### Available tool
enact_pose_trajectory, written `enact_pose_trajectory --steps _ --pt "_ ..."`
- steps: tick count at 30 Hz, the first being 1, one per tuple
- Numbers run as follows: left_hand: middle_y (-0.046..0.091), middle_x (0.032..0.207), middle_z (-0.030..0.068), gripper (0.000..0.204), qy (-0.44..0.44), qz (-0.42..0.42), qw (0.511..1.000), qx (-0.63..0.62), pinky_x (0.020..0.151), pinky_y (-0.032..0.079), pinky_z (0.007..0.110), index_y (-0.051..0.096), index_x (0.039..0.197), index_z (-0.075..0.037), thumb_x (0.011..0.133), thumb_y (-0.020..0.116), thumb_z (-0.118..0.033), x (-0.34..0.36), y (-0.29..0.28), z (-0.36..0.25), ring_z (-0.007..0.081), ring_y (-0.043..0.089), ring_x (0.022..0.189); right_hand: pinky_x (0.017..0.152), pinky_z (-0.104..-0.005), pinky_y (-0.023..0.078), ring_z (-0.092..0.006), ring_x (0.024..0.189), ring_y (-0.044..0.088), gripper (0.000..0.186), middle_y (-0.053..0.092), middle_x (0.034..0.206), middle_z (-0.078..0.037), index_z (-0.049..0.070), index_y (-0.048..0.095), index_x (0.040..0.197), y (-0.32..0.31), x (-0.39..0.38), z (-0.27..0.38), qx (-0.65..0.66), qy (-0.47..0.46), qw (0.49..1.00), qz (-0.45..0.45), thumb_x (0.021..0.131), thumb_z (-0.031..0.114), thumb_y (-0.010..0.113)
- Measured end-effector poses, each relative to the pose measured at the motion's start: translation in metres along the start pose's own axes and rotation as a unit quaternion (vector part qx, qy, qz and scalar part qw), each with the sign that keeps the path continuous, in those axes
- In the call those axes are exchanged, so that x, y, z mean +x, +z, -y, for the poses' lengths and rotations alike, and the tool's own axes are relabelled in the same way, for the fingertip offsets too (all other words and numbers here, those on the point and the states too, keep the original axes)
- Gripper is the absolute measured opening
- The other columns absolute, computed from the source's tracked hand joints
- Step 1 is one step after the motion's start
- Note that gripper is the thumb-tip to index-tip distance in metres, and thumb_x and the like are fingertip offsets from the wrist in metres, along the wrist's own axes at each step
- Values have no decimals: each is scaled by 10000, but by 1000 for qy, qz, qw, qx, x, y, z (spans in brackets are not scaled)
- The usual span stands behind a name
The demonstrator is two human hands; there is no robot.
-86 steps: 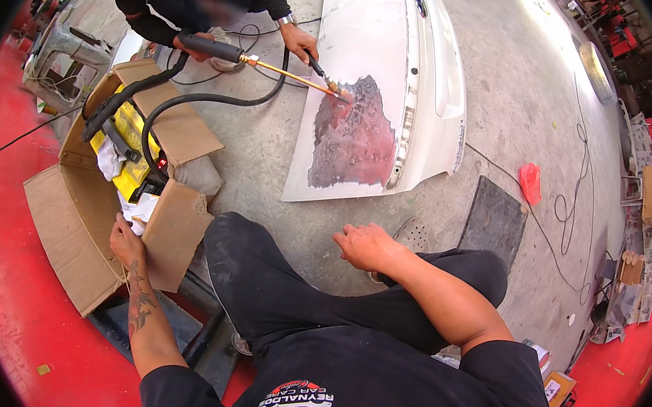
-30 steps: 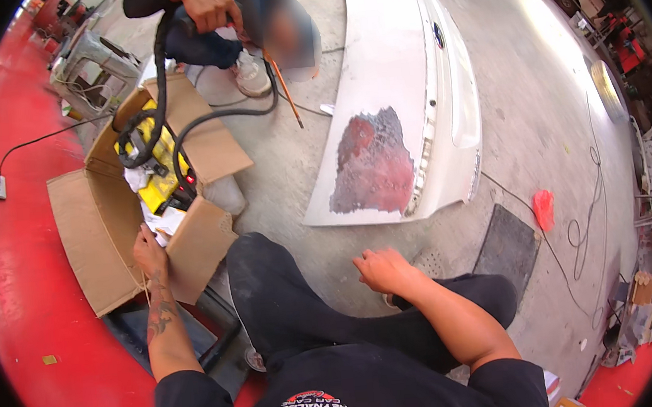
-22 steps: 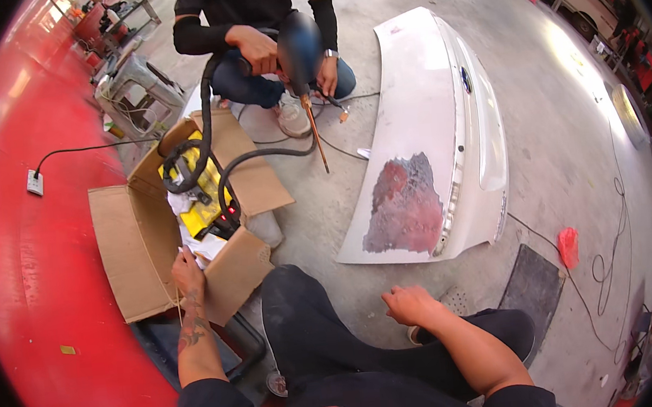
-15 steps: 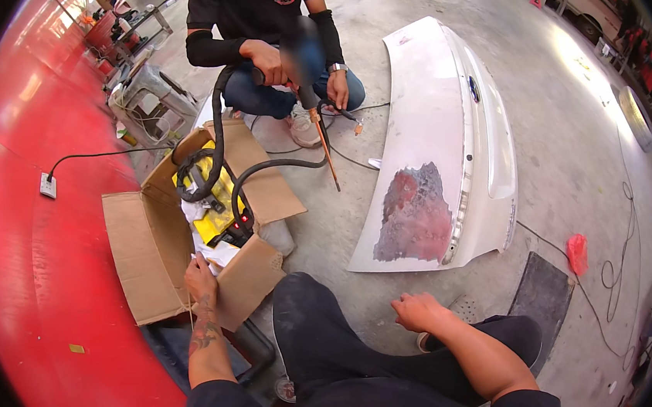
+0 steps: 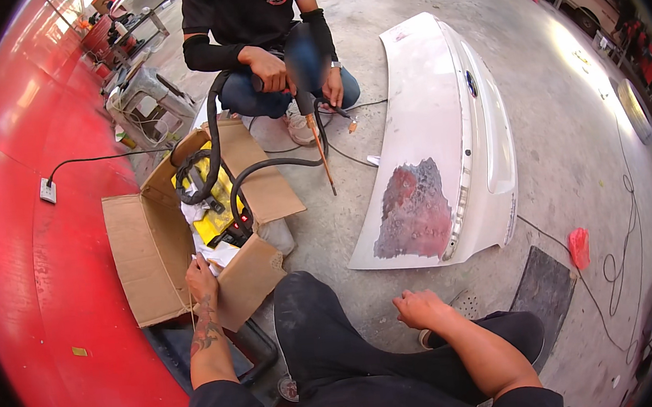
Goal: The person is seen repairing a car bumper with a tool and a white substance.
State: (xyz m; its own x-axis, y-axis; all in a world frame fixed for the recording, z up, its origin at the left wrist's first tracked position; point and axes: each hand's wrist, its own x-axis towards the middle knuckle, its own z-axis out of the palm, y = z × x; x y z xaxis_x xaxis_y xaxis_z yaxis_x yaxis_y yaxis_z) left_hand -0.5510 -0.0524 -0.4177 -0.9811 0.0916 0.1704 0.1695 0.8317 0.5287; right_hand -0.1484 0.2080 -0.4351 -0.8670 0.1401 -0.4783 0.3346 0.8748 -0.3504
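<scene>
My left hand (image 5: pixel 202 280) is at the near edge of an open cardboard box (image 5: pixel 138 255), its fingers curled beside crumpled white paper (image 5: pixel 220 254). Whether they pinch anything is hidden. Inside the box lies a yellow and black machine (image 5: pixel 218 223) with a lit red display and thick black cables. Over my bent leg, my right hand (image 5: pixel 420 308) is loosely closed with nothing visible in it. Across from me a crouching co-worker holds a gun-shaped tool (image 5: pixel 304 102) with a long copper-coloured rod (image 5: pixel 323 157) pointing down, and a cable end with a copper-coloured tip (image 5: pixel 352 125).
A white car trunk lid (image 5: pixel 420 79) with a bare, reddish-grey patch (image 5: pixel 414 215) lies on the concrete floor to the right. Beyond it are a dark mat (image 5: pixel 543 293), a red plastic bag (image 5: pixel 579 247) and loose cables. A grey stool (image 5: pixel 150 102) stands by the red wall (image 5: pixel 51 251).
The co-worker's tool and its copper rod have shifted slightly left. Both my hands have stayed nearly in place, and the whole view has moved only a little.
</scene>
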Motion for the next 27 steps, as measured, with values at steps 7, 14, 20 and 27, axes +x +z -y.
enact_pose_trajectory --steps 7,14,20,27 --pt "615 769 234 463 3 -4 1000 6 646 428 461 623 826 21 916 448 -398 0 1 3 404 598 745 688 -439 495 -315 815 638 275 612 920 -135 76 573 939 1 0 0 8 4 1000 1 799 306 624" --pt "627 725 215 496 13 -24 1000 9 654 448 417 642 765 33 915 454 -401 -3 2 1 346 611 688 626 -431 481 -294 750 631 235 593 847 -113 93 565 895 12 -2 -3 -3 -10 999 -38 793 297 621" --pt "616 696 203 503 31 -18 999 -21 640 437 407 630 759 37 919 449 -405 1 8 7 319 591 652 627 -428 476 -290 750 629 184 592 844 -109 91 560 883 12 -4 -2 -10 0 999 -50 803 254 591" --pt "634 722 193 511 29 -5 1000 -4 641 446 408 641 780 27 925 440 -420 4 3 9 329 609 681 665 -429 475 -290 792 629 137 601 876 -110 95 566 904 6 0 0 9 3 1000 -29 805 182 530"
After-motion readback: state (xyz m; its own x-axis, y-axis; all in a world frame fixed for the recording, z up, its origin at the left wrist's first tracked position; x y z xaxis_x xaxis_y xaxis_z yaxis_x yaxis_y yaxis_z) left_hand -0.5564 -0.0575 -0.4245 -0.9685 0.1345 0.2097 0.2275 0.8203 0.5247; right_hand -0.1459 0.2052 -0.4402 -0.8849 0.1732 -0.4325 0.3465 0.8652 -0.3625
